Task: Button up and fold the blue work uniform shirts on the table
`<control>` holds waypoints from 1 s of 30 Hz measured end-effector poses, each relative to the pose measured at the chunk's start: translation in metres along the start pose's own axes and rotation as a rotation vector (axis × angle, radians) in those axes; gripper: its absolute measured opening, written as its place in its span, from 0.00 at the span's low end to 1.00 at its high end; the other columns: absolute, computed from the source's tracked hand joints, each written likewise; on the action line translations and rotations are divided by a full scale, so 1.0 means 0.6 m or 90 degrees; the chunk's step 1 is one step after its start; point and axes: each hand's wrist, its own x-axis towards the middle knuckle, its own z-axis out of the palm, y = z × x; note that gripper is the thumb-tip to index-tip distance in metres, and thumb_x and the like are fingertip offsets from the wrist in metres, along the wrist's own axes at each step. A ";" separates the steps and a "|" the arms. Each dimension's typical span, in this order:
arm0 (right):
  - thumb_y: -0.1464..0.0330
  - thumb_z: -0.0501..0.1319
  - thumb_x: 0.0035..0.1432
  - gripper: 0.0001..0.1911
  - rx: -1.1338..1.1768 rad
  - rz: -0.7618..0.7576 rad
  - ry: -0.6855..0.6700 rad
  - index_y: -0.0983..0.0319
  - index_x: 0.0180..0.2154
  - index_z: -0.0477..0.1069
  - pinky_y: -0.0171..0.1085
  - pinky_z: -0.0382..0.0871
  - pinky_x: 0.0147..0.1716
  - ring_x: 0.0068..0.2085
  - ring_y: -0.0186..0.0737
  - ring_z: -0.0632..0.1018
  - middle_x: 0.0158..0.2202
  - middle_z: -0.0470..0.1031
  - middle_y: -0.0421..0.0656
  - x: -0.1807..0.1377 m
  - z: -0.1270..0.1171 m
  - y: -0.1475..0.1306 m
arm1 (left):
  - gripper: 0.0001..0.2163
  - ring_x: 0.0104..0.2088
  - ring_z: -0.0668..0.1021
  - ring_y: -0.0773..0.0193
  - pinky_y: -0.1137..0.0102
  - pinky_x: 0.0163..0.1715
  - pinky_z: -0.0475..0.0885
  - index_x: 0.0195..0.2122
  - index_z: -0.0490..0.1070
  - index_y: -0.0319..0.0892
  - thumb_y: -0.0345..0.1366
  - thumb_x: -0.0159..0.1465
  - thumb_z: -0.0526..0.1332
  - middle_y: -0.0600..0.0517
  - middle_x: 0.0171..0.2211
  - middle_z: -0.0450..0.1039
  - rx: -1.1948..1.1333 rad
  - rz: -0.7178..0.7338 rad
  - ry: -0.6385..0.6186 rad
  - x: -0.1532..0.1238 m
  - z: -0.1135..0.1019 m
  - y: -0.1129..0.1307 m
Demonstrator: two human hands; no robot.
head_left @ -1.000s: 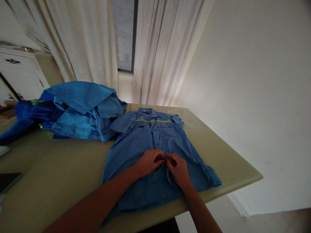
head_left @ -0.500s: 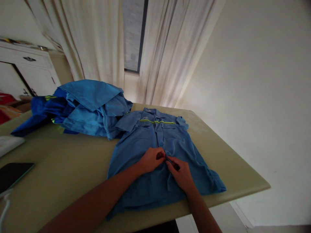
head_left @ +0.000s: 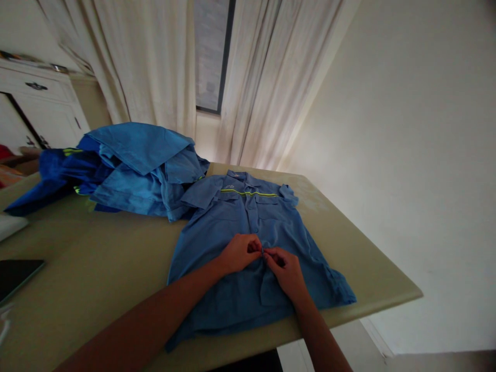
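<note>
A blue short-sleeved work shirt (head_left: pixel 217 232) lies front up on the table, collar away from me, with a yellow stripe across its chest. At its front placket, below the middle, my left hand (head_left: pixel 242 252) pinches the cloth between thumb and finger. My right hand (head_left: pixel 284 266) pinches the same front edge from the other side, fingertips almost touching those of the left. Whether a button sits between the fingers is hidden. Above the hands the placket lies closed; below them its edges hang loosely apart.
A heap of blue garments (head_left: pixel 143 170) lies at the table's back left. A dark phone (head_left: pixel 17 276) and a white object (head_left: pixel 11 226) are at the left edge. The greenish-beige table (head_left: pixel 372 268) ends near a wall on the right. Curtains (head_left: pixel 155 62) hang behind.
Both hands stay at the placket, and their fingertips have drawn slightly closer together. The whole view has shifted a little, moving things leftward.
</note>
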 end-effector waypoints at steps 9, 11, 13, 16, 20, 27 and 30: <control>0.58 0.62 0.62 0.14 -0.037 0.003 0.014 0.61 0.37 0.81 0.32 0.60 0.25 0.23 0.34 0.67 0.20 0.67 0.36 -0.003 0.000 -0.013 | 0.12 0.32 0.79 0.62 0.69 0.33 0.72 0.36 0.74 0.39 0.44 0.60 0.68 0.50 0.31 0.79 -0.057 -0.052 -0.006 0.004 -0.001 0.005; 0.59 0.63 0.61 0.13 -0.042 -0.006 0.017 0.61 0.37 0.81 0.32 0.61 0.25 0.23 0.33 0.68 0.21 0.67 0.35 -0.003 -0.001 -0.015 | 0.13 0.32 0.79 0.63 0.70 0.33 0.72 0.36 0.73 0.39 0.44 0.60 0.69 0.51 0.31 0.79 -0.074 -0.057 -0.012 0.006 0.000 0.001; 0.59 0.63 0.62 0.13 -0.042 -0.013 0.021 0.61 0.38 0.80 0.32 0.62 0.25 0.23 0.33 0.68 0.21 0.67 0.35 -0.004 0.000 -0.016 | 0.13 0.32 0.79 0.63 0.70 0.34 0.72 0.36 0.72 0.40 0.43 0.60 0.69 0.51 0.31 0.79 -0.093 -0.057 -0.017 0.008 0.000 -0.004; 0.59 0.63 0.62 0.12 -0.045 -0.017 0.025 0.61 0.39 0.79 0.32 0.62 0.25 0.22 0.33 0.68 0.21 0.67 0.35 -0.005 0.001 -0.014 | 0.13 0.33 0.80 0.62 0.69 0.35 0.73 0.37 0.71 0.40 0.42 0.58 0.71 0.51 0.31 0.78 -0.128 -0.067 -0.015 0.012 0.000 -0.011; 0.59 0.63 0.62 0.11 -0.054 -0.020 0.022 0.60 0.39 0.78 0.33 0.62 0.25 0.23 0.34 0.69 0.21 0.67 0.35 -0.006 0.002 -0.014 | 0.15 0.36 0.82 0.60 0.66 0.39 0.75 0.37 0.72 0.39 0.40 0.55 0.74 0.49 0.32 0.80 -0.176 -0.082 -0.023 0.015 -0.002 -0.016; 0.61 0.61 0.63 0.12 -0.070 -0.020 0.023 0.60 0.41 0.80 0.33 0.63 0.26 0.23 0.35 0.71 0.22 0.70 0.36 -0.008 0.001 -0.018 | 0.11 0.36 0.82 0.61 0.67 0.39 0.74 0.37 0.72 0.39 0.37 0.57 0.72 0.50 0.32 0.80 -0.156 -0.067 -0.042 0.016 -0.006 -0.020; 0.62 0.60 0.63 0.12 -0.065 -0.022 0.032 0.60 0.40 0.80 0.33 0.63 0.25 0.23 0.35 0.71 0.21 0.71 0.37 -0.009 0.001 -0.017 | 0.11 0.35 0.81 0.63 0.68 0.38 0.73 0.36 0.72 0.39 0.35 0.57 0.71 0.52 0.32 0.79 -0.157 -0.059 -0.044 0.017 -0.007 -0.022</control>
